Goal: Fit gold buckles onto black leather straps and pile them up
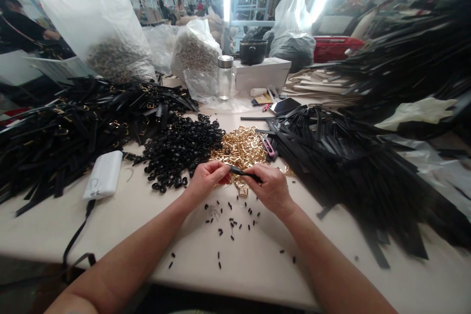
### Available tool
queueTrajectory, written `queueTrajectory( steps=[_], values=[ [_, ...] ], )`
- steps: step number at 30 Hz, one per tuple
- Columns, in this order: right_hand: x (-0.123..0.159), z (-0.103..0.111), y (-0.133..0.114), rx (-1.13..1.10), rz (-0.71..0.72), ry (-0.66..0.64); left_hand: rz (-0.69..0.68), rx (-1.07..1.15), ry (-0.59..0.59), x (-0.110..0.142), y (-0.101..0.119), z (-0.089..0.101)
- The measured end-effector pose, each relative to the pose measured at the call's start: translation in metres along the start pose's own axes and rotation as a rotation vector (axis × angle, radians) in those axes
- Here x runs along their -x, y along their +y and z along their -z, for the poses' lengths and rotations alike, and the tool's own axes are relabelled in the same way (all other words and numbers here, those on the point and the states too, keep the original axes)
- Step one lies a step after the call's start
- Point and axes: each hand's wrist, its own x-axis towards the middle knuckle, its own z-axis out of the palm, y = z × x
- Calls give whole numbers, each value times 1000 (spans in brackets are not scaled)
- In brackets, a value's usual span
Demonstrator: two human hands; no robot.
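Observation:
Between my two hands stretches a short black strap [236,170]. My left hand [208,179] pinches its left end with thumb and fingertips. The fingers of my right hand [270,187] are closed round its other end, hiding much of it. Just below the strap a gold buckle [243,191] shows; whether it is attached to the strap I cannot tell. Behind my hands lies a heap of gold buckles [243,144]. Left of it is a heap of black loops [184,147]. Small black bits [231,222] are scattered on the table below my hands.
Black straps with buckles [91,117] pile up on the left, plain black straps [331,157] on the right. A white power bank [104,175] with a cable lies at left. A glass bottle [225,78], white box [261,73], phone [285,106] and pink-handled cutter [268,146] are farther back.

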Motion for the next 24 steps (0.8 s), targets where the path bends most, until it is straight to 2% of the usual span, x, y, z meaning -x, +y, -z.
queueTrajectory(
  steps=[4, 9, 24],
  values=[
    [1, -5, -1, -46, 18, 36, 59, 92, 14, 0, -3, -1],
    [3, -10, -4, -69, 16, 74, 41, 42, -42, 0, -7, -4],
    [2, -10, -4, 155, 178, 36, 53, 84, -76, 2, -5, -8]
  ],
)
